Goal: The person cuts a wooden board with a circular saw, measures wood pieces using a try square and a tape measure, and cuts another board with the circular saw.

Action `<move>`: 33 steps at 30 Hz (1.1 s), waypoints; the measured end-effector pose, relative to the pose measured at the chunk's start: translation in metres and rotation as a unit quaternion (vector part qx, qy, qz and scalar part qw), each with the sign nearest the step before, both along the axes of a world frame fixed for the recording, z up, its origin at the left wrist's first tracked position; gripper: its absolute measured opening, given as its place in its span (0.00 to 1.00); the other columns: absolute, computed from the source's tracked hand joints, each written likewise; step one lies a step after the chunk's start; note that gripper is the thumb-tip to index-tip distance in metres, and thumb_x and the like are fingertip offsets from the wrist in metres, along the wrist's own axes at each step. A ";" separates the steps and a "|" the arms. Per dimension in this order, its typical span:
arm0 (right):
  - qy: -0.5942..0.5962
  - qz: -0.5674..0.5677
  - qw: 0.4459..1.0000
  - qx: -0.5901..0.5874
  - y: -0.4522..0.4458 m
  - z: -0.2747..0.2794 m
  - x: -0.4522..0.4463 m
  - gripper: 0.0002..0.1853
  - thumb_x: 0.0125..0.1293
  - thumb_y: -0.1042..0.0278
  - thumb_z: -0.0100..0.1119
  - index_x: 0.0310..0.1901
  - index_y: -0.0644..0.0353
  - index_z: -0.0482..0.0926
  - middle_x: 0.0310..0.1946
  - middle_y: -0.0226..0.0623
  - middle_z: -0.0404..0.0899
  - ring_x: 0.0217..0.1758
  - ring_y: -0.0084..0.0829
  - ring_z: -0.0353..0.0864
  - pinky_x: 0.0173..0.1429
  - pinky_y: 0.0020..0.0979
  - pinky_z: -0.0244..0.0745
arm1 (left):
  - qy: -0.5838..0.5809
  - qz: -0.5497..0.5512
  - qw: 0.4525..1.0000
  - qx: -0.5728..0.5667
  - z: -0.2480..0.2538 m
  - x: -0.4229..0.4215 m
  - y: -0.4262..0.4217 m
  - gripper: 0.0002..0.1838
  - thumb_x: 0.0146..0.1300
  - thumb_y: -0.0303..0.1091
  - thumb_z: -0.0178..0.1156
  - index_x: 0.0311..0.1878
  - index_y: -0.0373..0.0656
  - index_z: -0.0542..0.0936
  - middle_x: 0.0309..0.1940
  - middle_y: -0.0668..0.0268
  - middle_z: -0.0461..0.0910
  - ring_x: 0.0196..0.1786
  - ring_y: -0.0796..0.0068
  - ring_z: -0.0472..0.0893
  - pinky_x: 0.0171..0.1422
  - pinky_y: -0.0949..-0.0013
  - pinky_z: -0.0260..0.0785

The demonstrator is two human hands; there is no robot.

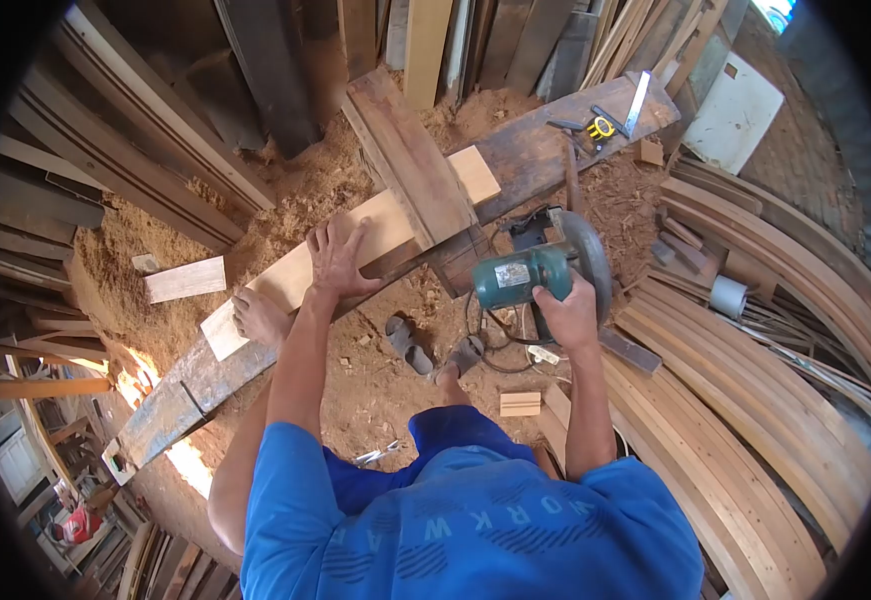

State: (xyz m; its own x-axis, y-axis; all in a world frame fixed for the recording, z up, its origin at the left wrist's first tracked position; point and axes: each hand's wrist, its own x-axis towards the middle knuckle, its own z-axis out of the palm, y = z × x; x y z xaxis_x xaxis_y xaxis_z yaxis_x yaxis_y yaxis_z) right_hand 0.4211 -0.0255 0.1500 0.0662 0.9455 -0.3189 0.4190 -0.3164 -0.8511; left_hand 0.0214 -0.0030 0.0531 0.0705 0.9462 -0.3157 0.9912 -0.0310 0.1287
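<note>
A pale board lies along a long worn bench plank, with a brown wooden piece crossing over it. My left hand rests on the pale board with its fingers spread. My bare foot presses on the same board nearer its left end. In my right hand is the handle of a green circular saw, held to the right of the board. The saw's round guard faces right, and its cable hangs below.
On the plank's far end are a yellow tape measure and a metal square. Sandals lie on the sawdust floor. Stacked curved boards line the right side; upright planks stand at the back.
</note>
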 end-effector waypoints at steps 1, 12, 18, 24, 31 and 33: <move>-0.028 0.020 0.999 0.003 0.001 -0.005 0.003 0.16 0.64 0.75 0.69 0.52 0.69 0.83 0.35 0.32 0.85 0.36 0.23 0.81 0.44 0.29 0.77 | -0.002 0.001 1.000 0.003 -0.001 0.000 0.000 0.66 0.34 0.64 0.80 0.83 0.63 0.63 0.78 0.42 0.56 0.80 0.35 0.55 0.85 0.36 0.42; 0.023 0.015 0.998 -0.050 -0.020 -0.012 0.010 0.17 0.62 0.73 0.69 0.52 0.70 0.84 0.41 0.45 0.89 0.44 0.32 0.87 0.56 0.36 0.80 | 0.012 0.010 1.000 -0.004 -0.006 0.001 0.000 0.66 0.33 0.62 0.81 0.82 0.65 0.63 0.77 0.40 0.57 0.78 0.35 0.57 0.84 0.36 0.44; 0.014 0.034 0.997 -0.071 -0.027 -0.016 0.011 0.17 0.63 0.76 0.67 0.54 0.70 0.84 0.42 0.40 0.89 0.45 0.28 0.85 0.56 0.33 0.79 | -0.022 0.003 0.999 0.035 -0.009 -0.002 -0.002 0.66 0.32 0.61 0.81 0.82 0.65 0.65 0.77 0.41 0.58 0.77 0.34 0.58 0.83 0.36 0.44; 0.086 -0.031 0.992 -0.082 -0.031 0.028 -0.003 0.15 0.64 0.76 0.68 0.52 0.67 0.83 0.40 0.33 0.87 0.42 0.23 0.82 0.52 0.30 0.78 | -0.012 0.004 0.999 0.036 -0.010 -0.001 -0.004 0.66 0.31 0.61 0.81 0.81 0.64 0.65 0.77 0.41 0.57 0.77 0.35 0.58 0.83 0.35 0.44; 0.069 0.026 0.997 -0.021 -0.002 0.057 -0.042 0.16 0.65 0.73 0.70 0.53 0.69 0.83 0.38 0.33 0.86 0.42 0.22 0.81 0.52 0.30 0.78 | -0.007 -0.001 0.999 0.045 -0.012 -0.002 -0.003 0.66 0.31 0.62 0.82 0.81 0.65 0.65 0.76 0.38 0.58 0.77 0.34 0.57 0.84 0.33 0.43; 0.044 0.045 0.998 -0.021 0.007 0.049 -0.052 0.16 0.65 0.72 0.70 0.53 0.69 0.83 0.39 0.36 0.87 0.42 0.24 0.82 0.53 0.31 0.79 | -0.015 -0.003 0.999 0.044 -0.013 -0.004 -0.004 0.66 0.31 0.62 0.82 0.81 0.65 0.65 0.76 0.38 0.58 0.78 0.33 0.56 0.83 0.32 0.42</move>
